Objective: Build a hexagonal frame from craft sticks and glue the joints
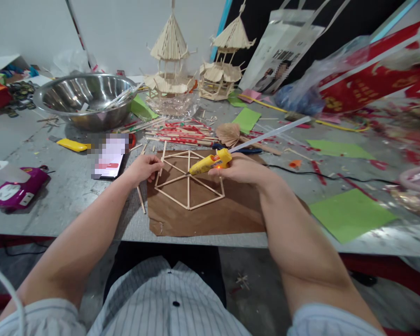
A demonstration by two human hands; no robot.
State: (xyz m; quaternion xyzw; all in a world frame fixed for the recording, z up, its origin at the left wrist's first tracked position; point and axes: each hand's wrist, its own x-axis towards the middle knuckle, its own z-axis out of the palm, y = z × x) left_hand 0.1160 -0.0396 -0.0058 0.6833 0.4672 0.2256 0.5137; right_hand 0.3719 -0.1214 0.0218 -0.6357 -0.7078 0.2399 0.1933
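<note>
A flat six-sided frame of wooden sticks (171,198), with spokes meeting in the middle, lies on a brown sheet (210,224). My right hand (240,169) is wrapped round a yellow glue gun (210,162). Its nozzle points at the hub where the spokes meet, and a long translucent glue stick (271,134) juts from its back. At the frame's upper left, my left hand (145,169) is closed, with thumb and fingertips pinched at a wooden stick (164,150) that extends past the frame's corner. Part of the frame's right side is hidden behind the glue gun and right hand.
Behind the frame lies a pile of red-wrapped sticks (182,133). A phone (109,156), a yellow cutter (72,144) and a steel bowl (86,100) are to the left. Two stick pagodas (170,51) stand at the back. A black cord (322,176) runs right, past green paper (352,214).
</note>
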